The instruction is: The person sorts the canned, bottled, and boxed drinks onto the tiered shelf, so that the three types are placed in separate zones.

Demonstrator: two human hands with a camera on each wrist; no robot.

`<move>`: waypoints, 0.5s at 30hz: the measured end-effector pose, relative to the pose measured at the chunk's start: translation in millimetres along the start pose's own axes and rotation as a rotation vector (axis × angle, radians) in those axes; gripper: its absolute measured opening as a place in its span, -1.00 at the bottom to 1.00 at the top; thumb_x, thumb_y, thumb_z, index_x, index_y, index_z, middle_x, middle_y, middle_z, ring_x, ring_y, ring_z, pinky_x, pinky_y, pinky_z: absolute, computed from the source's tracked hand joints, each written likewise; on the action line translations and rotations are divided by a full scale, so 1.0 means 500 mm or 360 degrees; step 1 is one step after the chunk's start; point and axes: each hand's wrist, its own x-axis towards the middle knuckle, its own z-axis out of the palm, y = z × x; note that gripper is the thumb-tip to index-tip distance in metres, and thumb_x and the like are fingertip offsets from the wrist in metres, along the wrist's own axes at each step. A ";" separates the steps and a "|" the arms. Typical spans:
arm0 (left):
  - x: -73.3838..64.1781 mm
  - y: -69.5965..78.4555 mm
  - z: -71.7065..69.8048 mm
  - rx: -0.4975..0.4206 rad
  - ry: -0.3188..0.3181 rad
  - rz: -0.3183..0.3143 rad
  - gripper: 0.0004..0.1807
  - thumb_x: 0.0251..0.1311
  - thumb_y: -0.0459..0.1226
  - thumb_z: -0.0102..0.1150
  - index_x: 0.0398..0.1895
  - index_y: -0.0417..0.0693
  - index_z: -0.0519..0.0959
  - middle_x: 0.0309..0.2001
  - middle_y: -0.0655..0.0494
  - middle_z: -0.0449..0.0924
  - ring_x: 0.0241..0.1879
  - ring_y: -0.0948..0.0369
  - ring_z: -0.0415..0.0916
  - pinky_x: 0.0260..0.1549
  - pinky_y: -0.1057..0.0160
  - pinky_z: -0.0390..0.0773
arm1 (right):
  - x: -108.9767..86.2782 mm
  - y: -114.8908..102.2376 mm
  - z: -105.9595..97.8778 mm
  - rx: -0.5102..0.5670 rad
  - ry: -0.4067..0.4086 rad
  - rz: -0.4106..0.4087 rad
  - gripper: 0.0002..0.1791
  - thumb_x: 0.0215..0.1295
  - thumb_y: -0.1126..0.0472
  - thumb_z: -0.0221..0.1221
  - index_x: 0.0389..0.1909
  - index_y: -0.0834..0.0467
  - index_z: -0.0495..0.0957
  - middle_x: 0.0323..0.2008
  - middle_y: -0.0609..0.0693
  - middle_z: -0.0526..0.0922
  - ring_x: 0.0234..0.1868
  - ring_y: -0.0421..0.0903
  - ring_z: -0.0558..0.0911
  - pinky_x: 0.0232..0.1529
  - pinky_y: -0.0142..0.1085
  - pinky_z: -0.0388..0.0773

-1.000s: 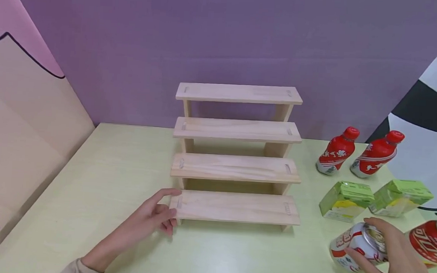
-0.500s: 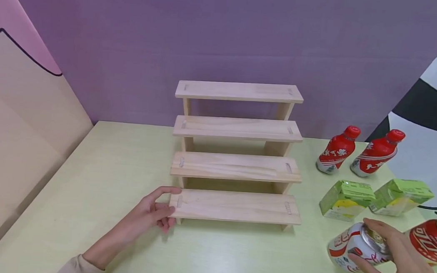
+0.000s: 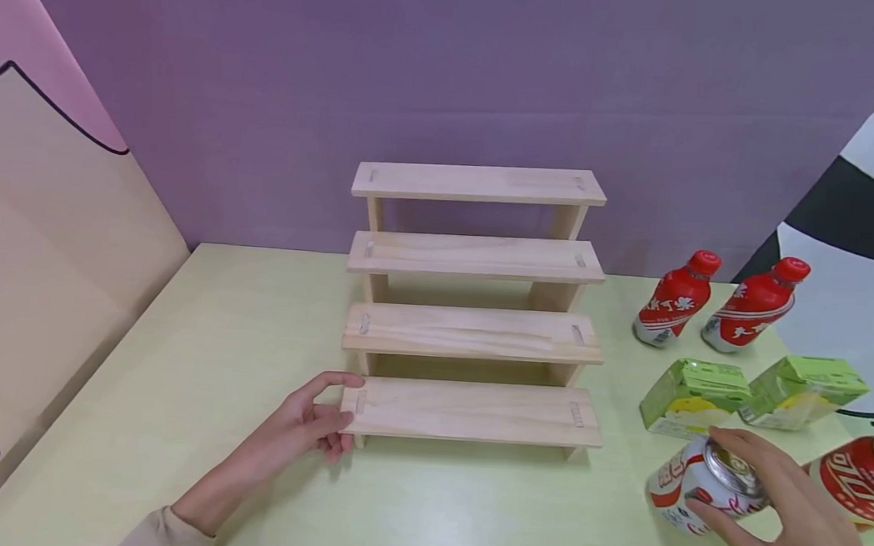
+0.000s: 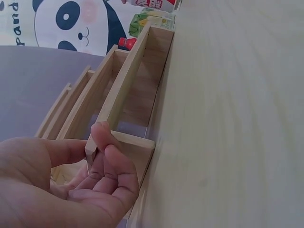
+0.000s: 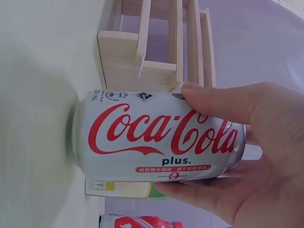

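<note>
My right hand [image 3: 805, 517] grips a white-and-red Coca-Cola can [image 3: 682, 488] near its top, thumb on one side and fingers on the other. In the right wrist view, the can [image 5: 128, 128] shows its "plus" label, its base close to the tabletop; whether it touches is hard to tell. A four-step wooden display rack [image 3: 466, 413] stands mid-table with bare steps. My left hand [image 3: 288, 435] pinches the left end of its lowest board, thumb and fingers on opposite faces in the left wrist view. Right beside my right hand is a red can [image 3: 856, 482], partly hidden by it.
Two green drink cartons [image 3: 696, 397] stand behind the cans, and two red bottles [image 3: 676, 300] behind those. A purple backdrop [image 3: 487, 67] rises at the table's far edge, with printed side panels [image 3: 57, 225] left and right. Pale tabletop [image 3: 238, 328] surrounds the rack.
Over the last half second the held Coca-Cola can has shifted slightly left and away from me with my right hand. The left hand keeps its hold on the rack.
</note>
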 end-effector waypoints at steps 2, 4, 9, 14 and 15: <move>-0.001 0.000 -0.001 0.0003 0.0004 -0.0007 -0.50 0.47 -0.22 0.07 0.40 0.06 0.24 -0.38 -0.17 0.61 -0.44 0.15 0.52 -0.34 0.26 0.61 | 0.002 -0.007 -0.002 0.0014 -0.0016 0.0010 -0.02 0.01 -0.06 0.51 0.39 0.23 0.27 0.25 0.34 0.31 0.12 0.35 0.28 -0.13 0.43 0.39; -0.003 -0.001 -0.003 0.0007 0.0007 -0.0010 -0.51 0.47 -0.22 0.06 0.40 0.05 0.24 -0.39 -0.17 0.61 -0.44 0.15 0.52 -0.34 0.25 0.62 | 0.006 -0.013 -0.007 0.0021 -0.0037 0.0018 -0.02 0.03 -0.06 0.50 0.40 0.22 0.26 0.25 0.35 0.30 0.12 0.35 0.28 -0.14 0.42 0.42; -0.001 -0.003 -0.002 0.0001 -0.0009 0.0001 -0.51 0.48 -0.23 0.05 0.41 0.05 0.23 -0.39 -0.17 0.61 -0.44 0.15 0.52 -0.34 0.25 0.62 | 0.012 -0.017 -0.019 0.0046 0.0022 -0.0022 0.00 -0.06 0.02 0.55 0.39 0.22 0.30 0.20 0.33 0.36 0.06 0.29 0.36 -0.32 -0.03 0.68; 0.001 -0.003 -0.001 -0.0009 -0.0008 -0.0008 -0.50 0.48 -0.22 0.06 0.41 0.07 0.23 -0.38 -0.16 0.62 -0.43 0.14 0.54 -0.32 0.22 0.63 | 0.017 -0.024 -0.030 0.0117 0.0150 -0.0087 0.02 -0.13 0.06 0.59 0.40 0.19 0.32 0.17 0.30 0.42 -0.04 0.20 0.41 -0.43 -0.63 0.45; 0.000 -0.002 -0.002 -0.0007 0.0001 -0.0014 -0.50 0.48 -0.22 0.06 0.41 0.07 0.24 -0.37 -0.16 0.62 -0.43 0.14 0.54 -0.31 0.22 0.64 | 0.019 -0.028 -0.031 0.0128 0.0158 -0.0081 0.03 -0.12 0.05 0.58 0.40 0.18 0.31 0.15 0.29 0.43 -0.07 0.18 0.43 -0.47 -0.69 0.35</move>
